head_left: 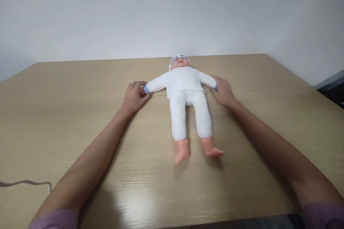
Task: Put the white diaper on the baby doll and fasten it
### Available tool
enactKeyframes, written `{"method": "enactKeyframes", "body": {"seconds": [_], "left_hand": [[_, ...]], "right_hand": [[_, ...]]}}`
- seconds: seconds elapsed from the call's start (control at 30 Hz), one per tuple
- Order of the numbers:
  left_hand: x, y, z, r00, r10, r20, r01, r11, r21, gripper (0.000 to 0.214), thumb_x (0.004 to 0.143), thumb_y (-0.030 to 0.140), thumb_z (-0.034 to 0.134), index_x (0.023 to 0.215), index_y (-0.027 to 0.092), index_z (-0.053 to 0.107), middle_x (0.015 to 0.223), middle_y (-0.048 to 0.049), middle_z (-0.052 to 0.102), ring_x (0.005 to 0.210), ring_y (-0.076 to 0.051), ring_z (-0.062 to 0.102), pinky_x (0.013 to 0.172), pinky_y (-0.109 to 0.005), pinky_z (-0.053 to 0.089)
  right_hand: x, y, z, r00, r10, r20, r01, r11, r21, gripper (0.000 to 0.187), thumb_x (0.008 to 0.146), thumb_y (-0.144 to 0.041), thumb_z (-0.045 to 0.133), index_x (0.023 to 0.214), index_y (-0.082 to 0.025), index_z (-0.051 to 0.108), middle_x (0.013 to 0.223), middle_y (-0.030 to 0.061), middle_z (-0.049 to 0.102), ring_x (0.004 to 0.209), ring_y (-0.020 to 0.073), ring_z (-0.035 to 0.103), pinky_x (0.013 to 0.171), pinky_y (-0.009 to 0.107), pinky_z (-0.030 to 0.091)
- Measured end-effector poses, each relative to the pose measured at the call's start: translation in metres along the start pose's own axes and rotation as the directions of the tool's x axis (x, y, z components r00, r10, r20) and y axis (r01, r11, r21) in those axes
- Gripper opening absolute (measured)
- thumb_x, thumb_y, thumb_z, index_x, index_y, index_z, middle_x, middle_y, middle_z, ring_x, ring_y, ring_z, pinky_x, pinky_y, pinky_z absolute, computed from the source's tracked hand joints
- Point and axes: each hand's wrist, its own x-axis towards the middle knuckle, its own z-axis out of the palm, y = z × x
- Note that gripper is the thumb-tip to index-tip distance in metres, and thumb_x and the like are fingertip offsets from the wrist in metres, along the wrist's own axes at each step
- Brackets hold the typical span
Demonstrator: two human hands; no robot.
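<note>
A baby doll (185, 82) in a white top and white trousers lies on its back on the wooden table (80, 121), its bare feet towards me. It wears a white cap (179, 57) with blue lettering. The doll's arms are stretched out to both sides, with blue cuffs at the wrists. My left hand (134, 96) is closed around the doll's hand at the left cuff. At the other cuff, my right hand (223, 91) is closed round the doll's other hand, which is mostly hidden by my fingers.
A thin cable (27, 182) lies on the table at the lower left. Behind the table's far edge rises a pale wall (134, 14). A dark object (331, 86) stands beyond the right edge. Seams run across the tabletop.
</note>
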Motion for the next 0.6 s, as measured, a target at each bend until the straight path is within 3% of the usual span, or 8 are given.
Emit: {"method": "enactKeyframes", "body": {"seconds": [0.13,0.27,0.37,0.43,0.5,0.53,0.6], "left_hand": [[-0.007,0.002,-0.001,1.000,-0.028,-0.001,0.028,1.000,0.007,0.050,0.100,0.049,0.070,0.139,0.018,0.063,0.139,-0.0167,0.070,0.123,-0.036,0.061,0.112,-0.053,0.047],[-0.021,0.013,-0.007,0.996,-0.046,-0.079,0.047,0.999,0.011,0.056,0.097,0.042,0.071,0.144,0.015,0.058,0.150,-0.0221,0.063,0.134,-0.039,0.058,0.119,-0.056,0.045],[-0.023,0.040,-0.014,0.986,-0.045,-0.159,0.044,0.999,-0.010,0.049,0.100,0.041,0.066,0.141,0.015,0.059,0.147,-0.0228,0.063,0.140,-0.038,0.057,0.122,-0.056,0.044],[-0.028,0.072,-0.027,0.981,-0.029,-0.193,0.017,0.998,-0.062,0.042,0.105,0.041,0.060,0.139,0.017,0.059,0.144,-0.0205,0.064,0.141,-0.036,0.057,0.122,-0.055,0.045],[-0.060,0.114,-0.052,0.984,-0.011,-0.176,-0.011,0.992,-0.122,0.041,0.108,0.043,0.058,0.143,0.021,0.057,0.147,-0.0173,0.064,0.145,-0.036,0.056,0.123,-0.057,0.047],[-0.092,0.136,-0.069,0.990,-0.017,-0.138,-0.003,0.990,-0.142,0.044,0.108,0.045,0.061,0.146,0.025,0.056,0.151,-0.0153,0.063,0.147,-0.037,0.055,0.123,-0.059,0.047],[-0.194,0.176,-0.106,0.998,-0.061,-0.025,0.056,0.985,-0.166,0.049,0.109,0.047,0.063,0.155,0.032,0.053,0.161,-0.0121,0.058,0.151,-0.037,0.054,0.123,-0.061,0.048]], "right_hand": [[-0.007,0.001,0.001,0.999,0.004,-0.045,-0.004,1.000,-0.014,0.073,0.102,-0.044,0.052,0.167,-0.011,0.047,0.154,0.0259,0.063,0.136,0.0439,0.056,0.118,0.063,0.044],[-0.026,-0.008,-0.006,0.993,0.032,-0.116,-0.032,0.999,0.004,0.078,0.099,-0.043,0.056,0.169,-0.010,0.042,0.157,0.0273,0.061,0.143,0.0454,0.052,0.122,0.065,0.043],[-0.041,-0.028,-0.020,0.986,0.058,-0.155,-0.055,0.998,0.025,0.076,0.099,-0.036,0.056,0.168,-0.008,0.041,0.160,0.0282,0.058,0.149,0.0450,0.049,0.126,0.066,0.040],[-0.057,-0.051,-0.036,0.983,0.051,-0.174,-0.042,0.997,0.058,0.072,0.100,-0.033,0.054,0.167,-0.011,0.042,0.162,0.0269,0.057,0.152,0.0438,0.048,0.128,0.066,0.039],[-0.088,-0.078,-0.058,0.983,0.027,-0.182,-0.007,0.994,0.105,0.067,0.103,-0.034,0.051,0.167,-0.016,0.043,0.163,0.0240,0.057,0.153,0.0423,0.049,0.128,0.068,0.039],[-0.113,-0.092,-0.071,0.985,0.005,-0.173,0.018,0.991,0.129,0.066,0.105,-0.036,0.050,0.169,-0.019,0.042,0.165,0.0223,0.056,0.154,0.0418,0.049,0.128,0.068,0.040],[-0.179,-0.119,-0.098,0.996,-0.010,-0.091,0.025,0.985,0.171,0.066,0.107,-0.044,0.050,0.171,-0.029,0.043,0.159,0.0180,0.062,0.147,0.0440,0.056,0.120,0.072,0.047]]}}
